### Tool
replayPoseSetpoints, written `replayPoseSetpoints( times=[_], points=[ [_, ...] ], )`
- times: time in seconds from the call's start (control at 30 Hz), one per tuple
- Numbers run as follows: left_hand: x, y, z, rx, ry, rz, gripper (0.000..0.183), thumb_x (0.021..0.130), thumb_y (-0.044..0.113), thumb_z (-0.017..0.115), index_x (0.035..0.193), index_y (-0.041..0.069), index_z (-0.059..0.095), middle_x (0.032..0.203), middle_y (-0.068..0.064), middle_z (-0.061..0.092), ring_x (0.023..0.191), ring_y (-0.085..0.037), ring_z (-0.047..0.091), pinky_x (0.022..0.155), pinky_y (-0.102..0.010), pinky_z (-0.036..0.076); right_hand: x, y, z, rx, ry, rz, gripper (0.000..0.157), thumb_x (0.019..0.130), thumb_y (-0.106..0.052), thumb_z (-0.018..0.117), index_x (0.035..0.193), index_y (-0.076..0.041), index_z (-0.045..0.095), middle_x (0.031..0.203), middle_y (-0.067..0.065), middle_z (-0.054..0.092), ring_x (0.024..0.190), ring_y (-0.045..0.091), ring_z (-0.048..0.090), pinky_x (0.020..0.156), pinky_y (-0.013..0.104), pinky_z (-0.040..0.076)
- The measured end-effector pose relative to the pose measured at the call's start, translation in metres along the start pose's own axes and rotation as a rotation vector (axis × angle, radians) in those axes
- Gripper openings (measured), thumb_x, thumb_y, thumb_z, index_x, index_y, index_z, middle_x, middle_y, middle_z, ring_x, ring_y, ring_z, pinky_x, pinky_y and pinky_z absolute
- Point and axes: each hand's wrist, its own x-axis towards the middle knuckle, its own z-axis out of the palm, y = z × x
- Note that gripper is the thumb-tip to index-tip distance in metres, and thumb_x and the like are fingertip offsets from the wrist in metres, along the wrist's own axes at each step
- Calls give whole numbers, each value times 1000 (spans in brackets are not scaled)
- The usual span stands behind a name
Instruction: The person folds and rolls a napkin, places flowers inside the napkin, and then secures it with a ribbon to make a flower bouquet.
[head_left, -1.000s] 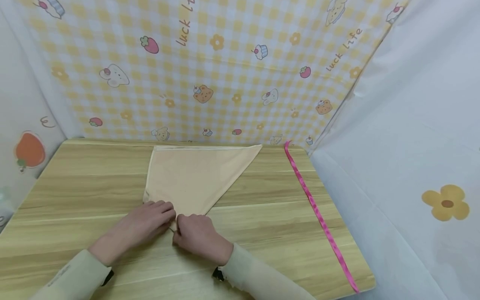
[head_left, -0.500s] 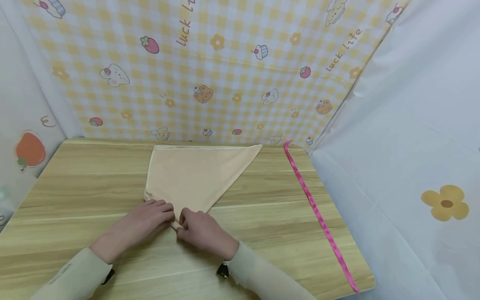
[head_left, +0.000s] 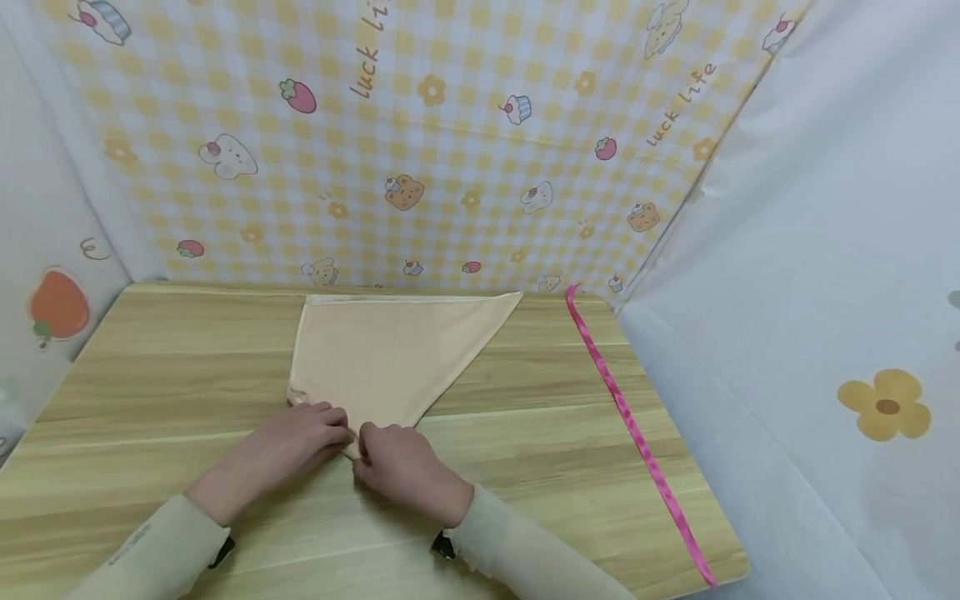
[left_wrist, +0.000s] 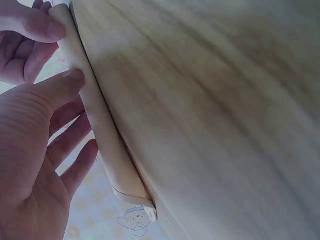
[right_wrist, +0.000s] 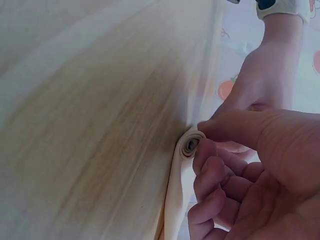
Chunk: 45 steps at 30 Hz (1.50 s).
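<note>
A beige cloth point(head_left: 375, 358) with pale edging lies on the wooden table, its near edge rolled into a narrow tube. My left hand point(head_left: 300, 437) holds the left part of this roll, its thumb pressed on the near side. In the left wrist view, the rolled edge point(left_wrist: 107, 135) runs past the left fingers point(left_wrist: 80, 162). My right hand point(head_left: 408, 467) pinches the roll's right end between thumb and curled fingers. Seen from the right wrist, the roll's end point(right_wrist: 191, 145) shows a tight spiral of layers right at the thumb tip. The fingers hide much of the roll in the head view.
A long pink ribbon point(head_left: 637, 437) lies slantwise along the table's right side. Behind the wooden table point(head_left: 525, 492) rises a yellow checked backdrop point(head_left: 450, 150). White fabric walls point(head_left: 787, 292) stand at both sides.
My right hand has shifted slightly away from me and to the right along the rolled edge, and a short stretch of roll shows between the hands. The left hand has hardly moved.
</note>
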Motion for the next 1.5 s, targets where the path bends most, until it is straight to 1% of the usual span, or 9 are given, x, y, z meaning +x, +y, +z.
replayPoseSetpoints(
  times=[0.2,0.3,0.53,0.7,0.8,0.87,1.07,1.3,1.5],
  points=[
    [-1,0,2,51,122,69,21,89,10,86,104,20,74,100,10,66,96,-14,65,94,-40,57,1,2,1,-1,21,1,16,99,-20,70,88,-20,59,67,-10,54,55,4,48,50,20,39],
    [0,-1,3,62,146,82,26,87,10,89,102,20,71,104,9,65,97,-13,64,93,-41,57,3,5,2,26,24,21,17,99,-22,71,87,-20,59,67,-10,53,56,5,49,50,21,39],
    [1,1,5,83,112,64,21,89,13,87,100,19,69,117,1,72,110,-21,69,98,-47,59,6,12,-1,59,1,59,17,100,-26,70,87,-22,60,67,-12,55,57,5,51,51,23,40],
    [3,1,5,40,82,50,18,90,10,84,95,21,70,104,8,71,97,-13,68,89,-40,59,6,15,-4,83,-13,72,12,102,-26,69,92,-23,64,69,-13,58,58,6,52,52,23,41],
    [4,1,4,33,56,39,18,92,11,82,93,22,69,100,11,68,91,-9,65,83,-37,57,6,13,-4,50,8,40,2,101,-24,68,99,-22,67,72,-14,60,60,4,53,53,23,41],
    [6,1,3,30,33,27,17,94,12,81,92,22,68,98,12,65,88,-7,61,79,-34,55,6,12,-4,21,27,22,3,99,-23,70,102,-22,68,73,-13,61,62,4,53,53,23,41],
    [10,0,3,10,-23,-9,19,96,11,79,91,23,66,92,13,59,81,-3,50,71,-26,48,6,7,0,-52,52,36,18,97,-27,76,91,-21,60,72,-11,55,62,5,51,53,24,39],
    [14,1,1,-1,-28,-31,13,97,10,78,103,18,68,93,10,65,78,-7,57,70,-28,52,7,5,1,-75,84,49,20,93,-20,77,82,-20,61,70,-11,58,58,5,50,49,24,39],
    [19,1,1,-26,-42,-51,20,98,11,78,91,21,61,84,14,54,72,-3,44,66,-23,43,9,7,1,-61,88,70,24,87,-17,76,74,-22,57,65,-11,53,56,5,47,46,25,37]
  ],
)
